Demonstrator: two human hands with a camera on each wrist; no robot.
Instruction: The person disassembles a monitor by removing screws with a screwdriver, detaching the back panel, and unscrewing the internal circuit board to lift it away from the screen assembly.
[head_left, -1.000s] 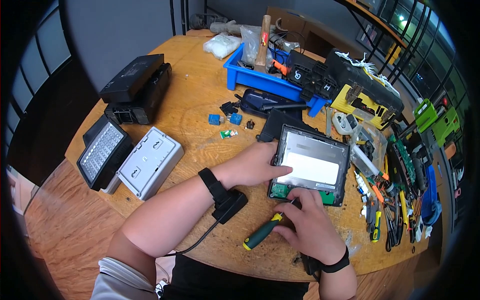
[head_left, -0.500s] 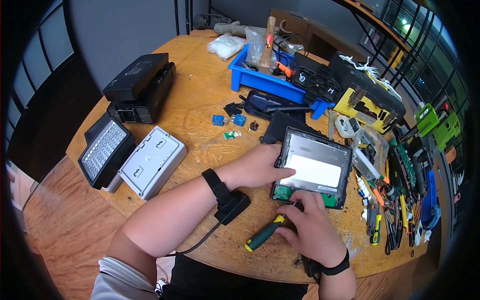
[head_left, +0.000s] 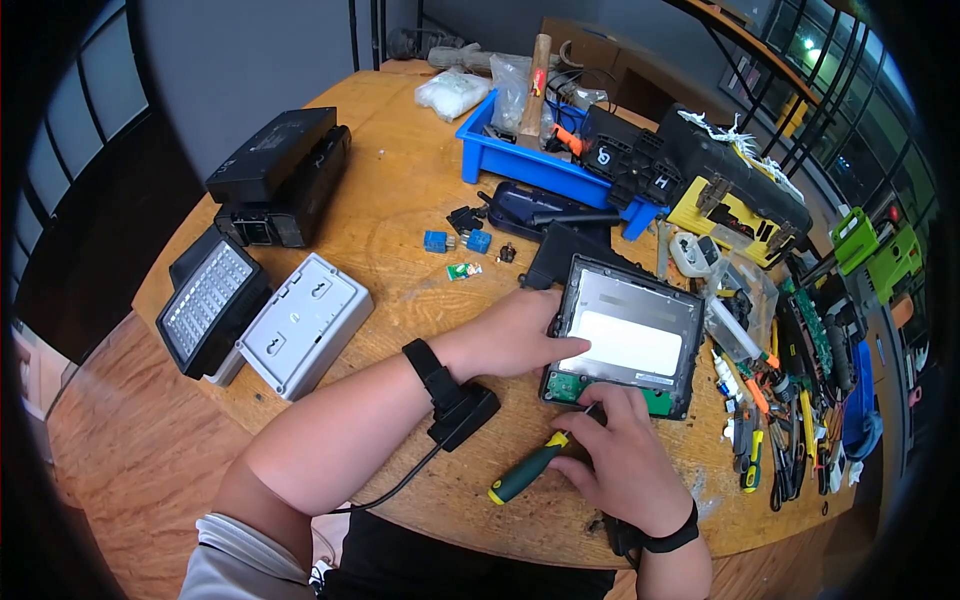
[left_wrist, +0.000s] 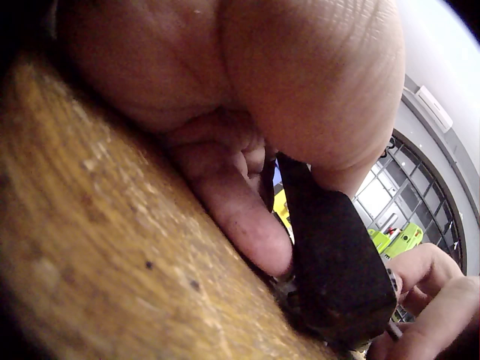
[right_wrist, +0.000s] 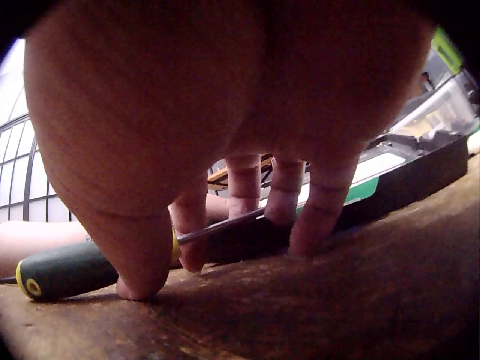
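Note:
A dark-framed device with a metal back and white label (head_left: pixel 628 342) lies on the table, a green circuit board (head_left: pixel 660 401) showing along its near edge. My left hand (head_left: pixel 512 332) grips the device's left side, thumb over the metal; in the left wrist view its fingers (left_wrist: pixel 259 238) curl against the black casing (left_wrist: pixel 341 262). At the near edge, my right hand (head_left: pixel 628 455) holds a green and yellow screwdriver (head_left: pixel 528 470) by thumb and fingers. The right wrist view shows the screwdriver handle (right_wrist: pixel 71 270) low over the wood, its shaft running behind the fingers; the tip is hidden.
Grey casing (head_left: pixel 305 325), LED lamp (head_left: pixel 210 305) and black boxes (head_left: pixel 275 170) stand left. Blue relays (head_left: pixel 476 241) lie beyond my left hand. Behind are a blue bin (head_left: pixel 535 167) and yellow-black toolbox (head_left: pixel 735 205); loose tools (head_left: pixel 790 430) crowd the right.
The head view has shifted slightly, moving the whole scene a little to the right in the picture. Both hands keep their holds, and the device and screwdriver show hardly any movement.

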